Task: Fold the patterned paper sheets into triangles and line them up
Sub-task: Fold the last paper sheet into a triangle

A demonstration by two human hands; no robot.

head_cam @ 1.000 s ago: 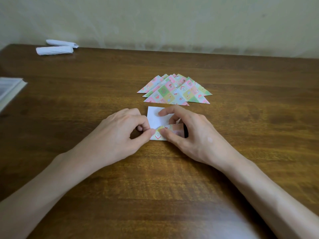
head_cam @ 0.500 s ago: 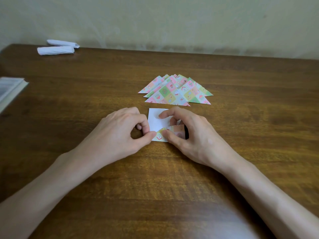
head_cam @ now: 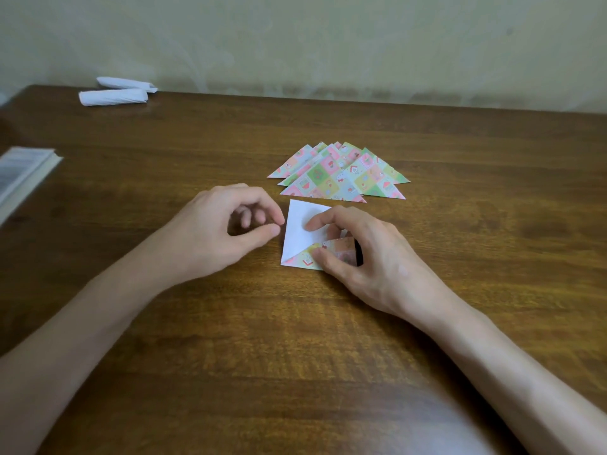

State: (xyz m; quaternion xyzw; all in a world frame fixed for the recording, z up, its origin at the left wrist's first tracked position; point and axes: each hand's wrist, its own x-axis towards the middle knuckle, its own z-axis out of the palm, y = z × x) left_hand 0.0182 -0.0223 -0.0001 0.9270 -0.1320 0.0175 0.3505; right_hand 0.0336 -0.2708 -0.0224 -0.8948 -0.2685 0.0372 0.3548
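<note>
Right hand (head_cam: 368, 257) holds a half-folded sheet (head_cam: 299, 231) on the table (head_cam: 328, 339); left hand (head_cam: 223, 234) is just beside it.
The sheet lies white side up near the table's middle, its near right corner turned over so a patterned flap shows. The right forefinger presses the white face and the thumb bears on the flap, with the other fingers curled behind it. The left fingers are curled in, thumb and forefinger tips close together at the sheet's left edge with nothing seen between them. Just beyond the sheet lie the triangles (head_cam: 338, 178) – overlapping, points away from the person. Two white rolls (head_cam: 113, 96) lie at the far left corner, a book (head_cam: 19, 175) at the left edge.
</note>
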